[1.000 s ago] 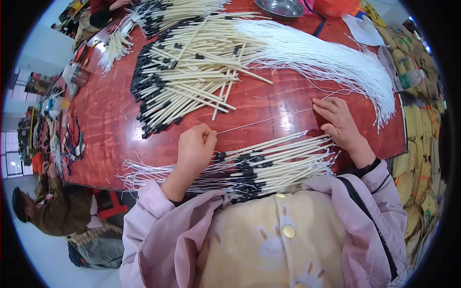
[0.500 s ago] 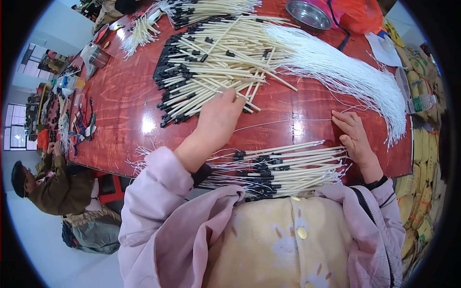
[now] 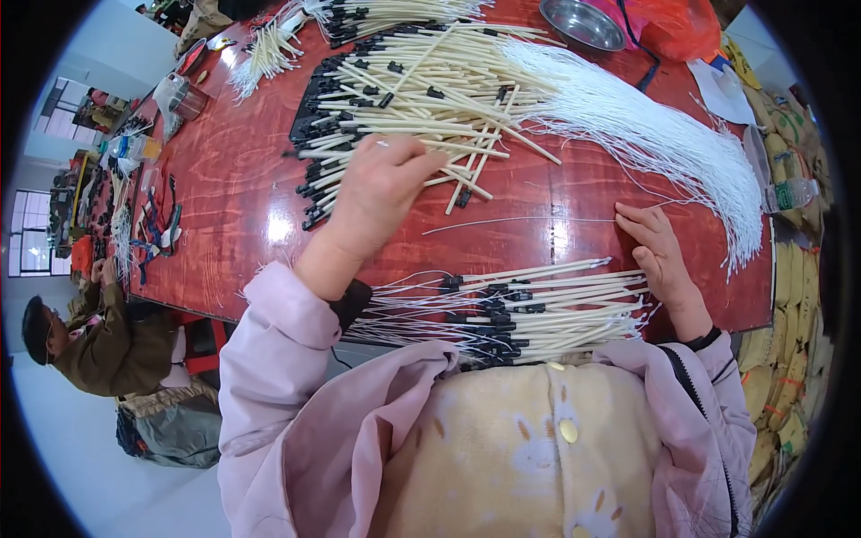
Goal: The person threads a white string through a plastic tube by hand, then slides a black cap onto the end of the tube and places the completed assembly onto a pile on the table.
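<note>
My left hand is closed at the near left of a heap of cream sticks with black fittings. Its fingers pinch a cream stick; a blurred black end juts out left of the hand. At the near right, my right hand has its fingertips on a single white cord, the thumb held apart. The cord's loose end reaches left across the red table. In front of my body lies a row of cream sticks with black fittings and white cords trailing left.
A thick bundle of white cords spreads right from the heap. A metal bowl, a red plastic bag and a plastic bottle are beyond. Another person sits at the left of the red table. Stacked sacks stand right.
My left hand has moved left and slightly away from me, off the stick ends at the heap's near edge. The cord's left end now shows free of that hand. My right hand has barely moved.
</note>
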`<action>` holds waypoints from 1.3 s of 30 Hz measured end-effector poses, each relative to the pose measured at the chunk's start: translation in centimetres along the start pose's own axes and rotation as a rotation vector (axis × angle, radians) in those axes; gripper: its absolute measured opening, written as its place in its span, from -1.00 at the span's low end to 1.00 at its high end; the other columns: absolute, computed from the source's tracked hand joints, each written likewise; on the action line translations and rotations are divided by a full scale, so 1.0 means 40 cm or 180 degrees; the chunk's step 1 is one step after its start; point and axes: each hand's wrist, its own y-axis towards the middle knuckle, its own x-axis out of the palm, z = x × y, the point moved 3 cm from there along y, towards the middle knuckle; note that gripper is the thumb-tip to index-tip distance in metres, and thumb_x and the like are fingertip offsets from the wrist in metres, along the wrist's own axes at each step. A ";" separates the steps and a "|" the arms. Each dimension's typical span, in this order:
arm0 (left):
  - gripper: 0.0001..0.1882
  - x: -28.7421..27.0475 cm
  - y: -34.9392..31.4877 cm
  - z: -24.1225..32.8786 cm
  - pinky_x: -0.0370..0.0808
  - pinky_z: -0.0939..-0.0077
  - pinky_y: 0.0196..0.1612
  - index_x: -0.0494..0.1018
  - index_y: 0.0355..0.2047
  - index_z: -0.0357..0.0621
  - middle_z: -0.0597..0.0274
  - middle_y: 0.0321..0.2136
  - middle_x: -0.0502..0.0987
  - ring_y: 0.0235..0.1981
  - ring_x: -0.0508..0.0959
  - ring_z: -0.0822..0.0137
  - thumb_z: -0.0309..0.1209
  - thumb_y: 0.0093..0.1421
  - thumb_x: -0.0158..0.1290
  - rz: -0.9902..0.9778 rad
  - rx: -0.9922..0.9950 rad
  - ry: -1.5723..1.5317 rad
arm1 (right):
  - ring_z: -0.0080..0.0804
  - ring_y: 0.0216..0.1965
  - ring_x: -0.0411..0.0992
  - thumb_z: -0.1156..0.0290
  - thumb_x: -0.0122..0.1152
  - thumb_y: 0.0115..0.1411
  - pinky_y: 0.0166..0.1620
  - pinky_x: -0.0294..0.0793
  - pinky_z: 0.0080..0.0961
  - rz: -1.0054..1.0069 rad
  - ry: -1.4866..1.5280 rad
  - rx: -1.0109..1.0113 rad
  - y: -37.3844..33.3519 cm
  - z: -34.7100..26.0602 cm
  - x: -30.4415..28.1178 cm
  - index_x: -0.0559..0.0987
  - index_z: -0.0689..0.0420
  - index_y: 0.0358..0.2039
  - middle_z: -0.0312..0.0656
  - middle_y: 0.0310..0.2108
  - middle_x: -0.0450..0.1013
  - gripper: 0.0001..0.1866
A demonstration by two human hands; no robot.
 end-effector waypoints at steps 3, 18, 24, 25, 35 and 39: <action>-0.80 -0.015 -0.051 -0.006 0.49 0.26 -0.17 0.65 -0.18 -0.12 0.12 -0.34 0.55 -0.31 0.60 0.13 -0.51 0.16 0.20 0.0007 -0.0567 -0.0438 | -0.07 0.21 0.31 -0.23 -0.16 0.43 0.32 0.17 -0.21 -0.0005 0.0013 -0.0012 0.005 -0.001 0.012 0.57 0.25 0.15 -0.05 0.25 0.43 -0.24; -0.86 0.003 -0.257 0.037 0.52 0.25 -0.30 0.66 -0.25 -0.27 0.05 -0.38 0.58 -0.38 0.61 0.03 -0.57 0.17 0.22 -0.0205 -0.1773 -0.0916 | -0.06 0.19 0.34 -0.06 0.03 0.40 0.30 0.20 -0.22 0.0039 0.0142 -0.0029 0.007 -0.006 0.004 0.60 0.23 0.12 -0.07 0.23 0.46 -0.40; -0.87 0.008 -0.256 0.039 0.52 0.24 -0.30 0.66 -0.25 -0.26 0.05 -0.38 0.58 -0.38 0.61 0.03 -0.57 0.17 0.22 -0.0182 -0.1796 -0.0923 | -0.09 0.21 0.33 -0.01 0.07 0.40 0.31 0.19 -0.23 0.0021 0.0115 0.0003 0.007 -0.005 0.005 0.60 0.22 0.12 -0.08 0.23 0.45 -0.44; -0.87 0.008 -0.255 0.040 0.52 0.24 -0.30 0.66 -0.25 -0.26 0.05 -0.38 0.58 -0.38 0.61 0.03 -0.56 0.17 0.22 -0.0175 -0.1791 -0.0934 | -0.09 0.21 0.33 -0.01 0.07 0.40 0.31 0.19 -0.23 0.0018 0.0117 0.0007 0.007 -0.006 0.005 0.60 0.22 0.12 -0.08 0.23 0.45 -0.44; -0.87 0.027 -0.232 0.050 0.52 0.21 -0.28 0.66 -0.27 -0.22 0.09 -0.39 0.58 -0.36 0.60 0.04 -0.53 0.16 0.21 -0.0224 -0.1658 -0.0795 | -0.10 0.24 0.32 -0.10 -0.03 0.42 0.34 0.16 -0.22 -0.0151 0.0004 0.0042 0.004 -0.003 0.001 0.57 0.24 0.17 -0.08 0.28 0.41 -0.35; -0.91 0.059 -0.191 0.075 0.53 0.18 -0.25 0.65 -0.37 -0.18 0.09 -0.41 0.58 -0.32 0.61 0.05 -0.49 0.11 0.18 -0.0451 -0.1198 -0.0467 | -0.06 0.24 0.30 -0.15 -0.07 0.42 0.36 0.13 -0.17 -0.0298 -0.0074 -0.0018 0.011 -0.013 -0.004 0.55 0.26 0.17 -0.05 0.29 0.39 -0.30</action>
